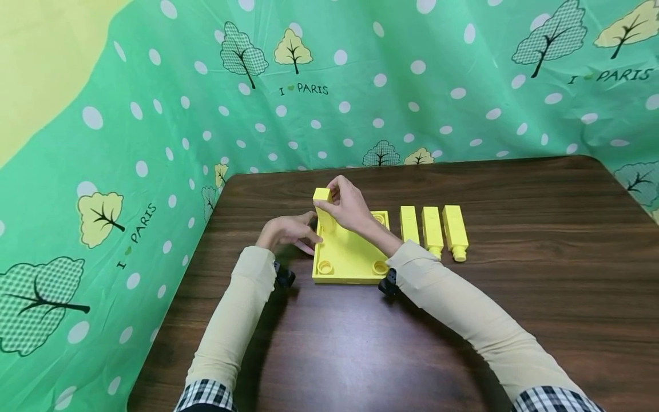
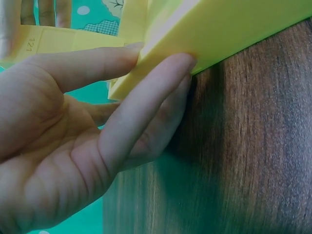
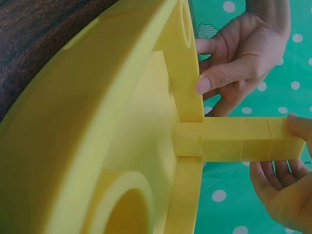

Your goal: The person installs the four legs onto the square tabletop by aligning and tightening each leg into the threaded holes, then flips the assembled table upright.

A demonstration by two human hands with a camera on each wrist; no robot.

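A square yellow board [image 1: 352,249] with a raised rim lies on the table, with round sockets inside its corners. At its far left corner a yellow block-shaped leg [image 1: 323,219] stands upright, its lower end at the corner socket. My right hand [image 1: 349,205] pinches the upper part of this leg between thumb and fingers. Embossed digits show on the leg's side in the left wrist view. My left hand [image 1: 291,230] holds the board's left edge, thumb on the rim [image 3: 187,97] and fingers along the outer side [image 2: 156,63].
Three more yellow legs [image 1: 432,229] lie in a row right of the board, their stepped round ends toward me. The dark wooden table [image 1: 334,337] extends around them. A green dotted cloth [image 1: 355,86] hangs behind the table and along its left side.
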